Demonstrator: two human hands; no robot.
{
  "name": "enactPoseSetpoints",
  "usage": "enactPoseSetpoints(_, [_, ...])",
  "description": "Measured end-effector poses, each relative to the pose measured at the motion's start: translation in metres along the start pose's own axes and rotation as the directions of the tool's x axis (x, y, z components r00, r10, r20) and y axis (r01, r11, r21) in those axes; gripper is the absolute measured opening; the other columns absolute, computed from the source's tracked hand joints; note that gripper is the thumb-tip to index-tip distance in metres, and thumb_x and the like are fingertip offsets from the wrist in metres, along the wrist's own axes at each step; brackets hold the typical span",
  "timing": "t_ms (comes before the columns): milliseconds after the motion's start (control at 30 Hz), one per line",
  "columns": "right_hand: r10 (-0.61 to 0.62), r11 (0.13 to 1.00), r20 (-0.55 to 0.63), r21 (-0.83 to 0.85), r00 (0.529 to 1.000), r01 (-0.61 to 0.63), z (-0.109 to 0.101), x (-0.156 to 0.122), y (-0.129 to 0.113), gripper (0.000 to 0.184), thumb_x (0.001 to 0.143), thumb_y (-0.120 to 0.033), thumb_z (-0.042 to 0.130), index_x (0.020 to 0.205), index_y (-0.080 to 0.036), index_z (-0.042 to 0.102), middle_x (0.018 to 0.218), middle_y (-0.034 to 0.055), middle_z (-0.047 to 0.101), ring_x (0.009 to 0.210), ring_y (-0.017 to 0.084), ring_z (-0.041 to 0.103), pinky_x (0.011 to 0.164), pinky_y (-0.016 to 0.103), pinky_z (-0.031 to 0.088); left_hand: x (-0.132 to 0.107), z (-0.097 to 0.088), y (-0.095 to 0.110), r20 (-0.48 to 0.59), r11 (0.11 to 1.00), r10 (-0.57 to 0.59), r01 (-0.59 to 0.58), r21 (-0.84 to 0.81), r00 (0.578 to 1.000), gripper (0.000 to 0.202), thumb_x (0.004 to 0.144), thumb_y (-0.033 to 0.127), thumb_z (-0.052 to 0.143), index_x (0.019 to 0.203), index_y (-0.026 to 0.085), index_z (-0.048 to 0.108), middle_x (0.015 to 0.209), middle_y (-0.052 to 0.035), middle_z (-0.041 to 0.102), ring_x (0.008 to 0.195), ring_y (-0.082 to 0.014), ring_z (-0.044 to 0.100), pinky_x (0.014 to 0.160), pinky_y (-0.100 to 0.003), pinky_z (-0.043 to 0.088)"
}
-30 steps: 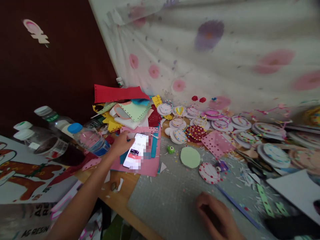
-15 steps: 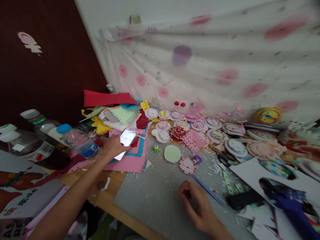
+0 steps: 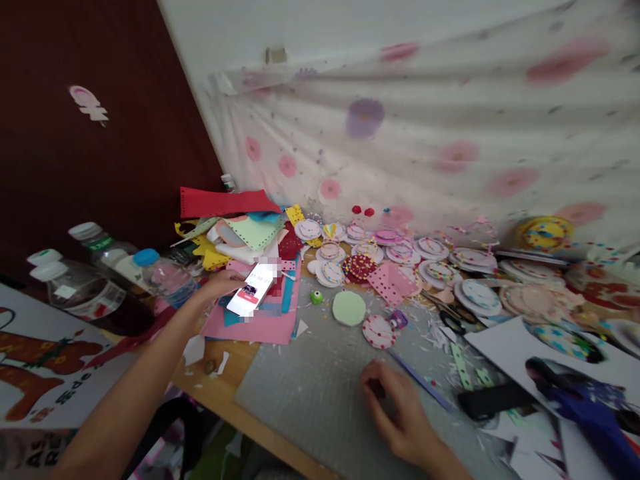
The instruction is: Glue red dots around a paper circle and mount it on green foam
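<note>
On a pile of pink and blue sheets [image 3: 250, 330] at the left lies a phone [image 3: 249, 298], its screen lit with a timer and a red bar. My left hand [image 3: 223, 285] is at the phone's left edge with fingers stretched toward it; I cannot tell whether they touch it. Loosely curled, my right hand [image 3: 395, 410] rests on the grey mat [image 3: 300, 387], and nothing shows in its hollow. Nearest to it are a blue-violet strip [image 3: 420, 380], a round disc with red dots [image 3: 379, 331] and a pale green disc [image 3: 349, 308].
Bottles [image 3: 167, 277] stand at the left. Coloured foam scraps [image 3: 225, 203] are heaped behind the phone. Several layered decorated discs [image 3: 400, 250] line the back. Scissors [image 3: 453, 320], white sheets [image 3: 510, 340], a black block [image 3: 495, 400] and a blue glue gun [image 3: 575, 400] lie right.
My left hand has drawn back to the left off the phone, uncovering its screen, where a red bar now shows. My right hand has stayed in place. The view has shifted slightly left.
</note>
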State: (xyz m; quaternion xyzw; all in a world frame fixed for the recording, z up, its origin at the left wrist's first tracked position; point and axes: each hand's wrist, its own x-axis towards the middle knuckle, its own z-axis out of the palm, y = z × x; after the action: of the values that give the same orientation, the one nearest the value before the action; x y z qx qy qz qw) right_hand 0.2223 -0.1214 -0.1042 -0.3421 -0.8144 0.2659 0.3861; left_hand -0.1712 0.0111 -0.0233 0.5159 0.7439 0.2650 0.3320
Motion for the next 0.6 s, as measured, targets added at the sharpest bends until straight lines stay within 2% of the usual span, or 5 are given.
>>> enactPoseSetpoints(167, [0.0, 1.0, 0.013, 0.008, 1.0, 0.0, 0.001, 0.0, 0.0, 0.01, 0.09, -0.012, 0.041, 0.089, -0.022, 0.044, 0.073, -0.0002, 0.053, 0.062, 0.013, 0.05, 0.056, 0.025, 0.039, -0.001, 0.004, -0.007, 0.012, 0.998, 0.017, -0.017, -0.063, 1.0, 0.043, 0.046, 0.037, 0.078, 0.081, 0.013, 0.07, 0.076, -0.0073, 0.073, 0.068, -0.0239, 0.067, 0.057, -0.028, 0.048])
enactPoseSetpoints(433, [-0.003, 1.0, -0.002, -0.006, 1.0, 0.003, 0.001, 0.004, 0.0, 0.011, 0.088, -0.012, 0.041, 0.088, -0.022, 0.045, 0.072, 0.0004, 0.055, 0.061, 0.013, 0.051, 0.055, 0.024, 0.04, 0.007, 0.011, -0.004, -0.096, 1.0, -0.013, 0.015, 0.021, 0.995, 0.037, 0.047, 0.043, 0.079, 0.063, 0.014, 0.062, 0.055, -0.0022, 0.064, 0.055, -0.0204, 0.06, 0.046, -0.024, 0.037])
enactPoseSetpoints(600, [0.005, 1.0, 0.002, -0.002, 1.0, -0.005, -0.002, 0.006, -0.002, 0.011, 0.088, -0.012, 0.041, 0.087, -0.022, 0.045, 0.071, 0.0006, 0.055, 0.06, 0.013, 0.051, 0.054, 0.024, 0.04, 0.018, 0.011, -0.005, -0.109, 0.992, -0.043, 0.056, 0.11, 0.993, 0.038, 0.048, 0.046, 0.077, 0.054, 0.015, 0.056, 0.047, -0.0011, 0.056, 0.05, -0.0188, 0.055, 0.044, -0.025, 0.032])
